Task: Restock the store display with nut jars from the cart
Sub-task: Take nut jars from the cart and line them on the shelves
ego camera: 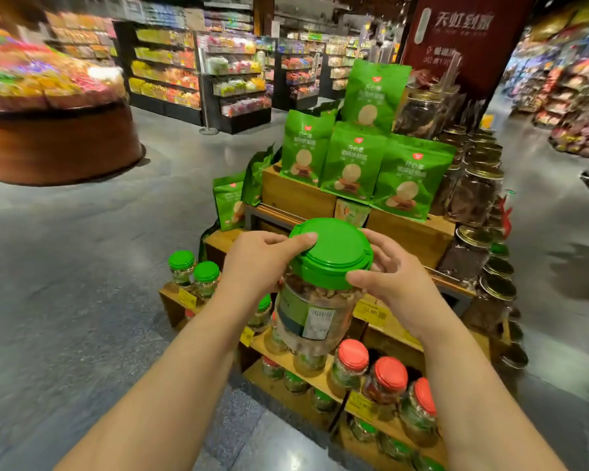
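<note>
— While the large nut jar [312, 300] is held up in front of the wooden display [296, 195], which step is being carried out?

— The carrying step, it is judged. The jar is held in the air between both hands, tilted a little, above the lower shelves and not yet set on any of them. The cart is not seen in this view.

— How is the grip described?

— The left hand [252, 263] is curled round the jar's shoulder, with its thumb laid on the green lid [334, 253]. The right hand [393, 277] is wrapped about the lid's far side, its fingers bent against the rim. Neither hand is spread flat; the jar is clasped from both sides near the top.

— What is called for by the next move?

— A free place must be chosen. Small green-lidded jars [194, 273] are stood on the left ledge, red-lidded jars [385, 379] on the low shelf at the right, and green pouches [354, 161] are stacked above. The jar should probably be lowered upright beside jars of its kind, label turned outward, and only then released. Which slot is intended cannot be told.

— Any caution?

— Neighbouring jars could be knocked if the jar is lowered while tilted.
</note>
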`<state>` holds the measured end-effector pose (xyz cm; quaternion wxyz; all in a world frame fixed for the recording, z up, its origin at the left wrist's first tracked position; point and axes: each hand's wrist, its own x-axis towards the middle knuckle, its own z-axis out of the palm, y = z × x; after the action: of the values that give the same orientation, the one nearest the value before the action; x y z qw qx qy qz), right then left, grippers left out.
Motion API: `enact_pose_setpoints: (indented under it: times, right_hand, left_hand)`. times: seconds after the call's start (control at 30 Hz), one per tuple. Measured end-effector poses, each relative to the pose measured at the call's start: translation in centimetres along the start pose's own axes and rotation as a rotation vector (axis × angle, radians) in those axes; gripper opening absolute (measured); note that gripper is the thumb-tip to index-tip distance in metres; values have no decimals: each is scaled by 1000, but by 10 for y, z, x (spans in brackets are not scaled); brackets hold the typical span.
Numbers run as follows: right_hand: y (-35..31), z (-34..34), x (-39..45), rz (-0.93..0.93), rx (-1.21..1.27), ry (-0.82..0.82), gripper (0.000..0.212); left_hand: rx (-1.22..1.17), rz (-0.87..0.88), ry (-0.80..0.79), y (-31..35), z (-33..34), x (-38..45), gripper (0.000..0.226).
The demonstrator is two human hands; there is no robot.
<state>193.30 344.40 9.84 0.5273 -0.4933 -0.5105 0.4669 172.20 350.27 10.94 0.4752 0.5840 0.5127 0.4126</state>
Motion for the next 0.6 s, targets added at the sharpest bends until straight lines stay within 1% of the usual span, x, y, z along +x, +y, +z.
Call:
enact_pose_setpoints:
  times: [0.03,0.13,0.27,0.33,0.43,0.57,0.6]
  right_hand:
    - [1,18,6,-1,8,-1,100]
    - [4,70,21,-15,2,-15,99]
    - [7,131,36,-36,-22,1,85]
    - [8,157,40,-52,-57,19,81]
    - [11,186,45,-54,-58,31,83]
    - [13,215,56,-20,-72,38,93]
    - [14,220,58,-13,-77,43,94]
  left_hand:
    - [13,8,4,-4,-19,4,66]
    - [29,18,6,-16,-72,17,68]
    - [23,14,35,-33,-130,34,70]
    - [14,9,35,-38,-155,40,66]
    - [-9,15,18,-43,-183,43,57]
    - [-70,20,7,-55,-211,53,36]
    - [-86,18,9,-57,-216,55,33]
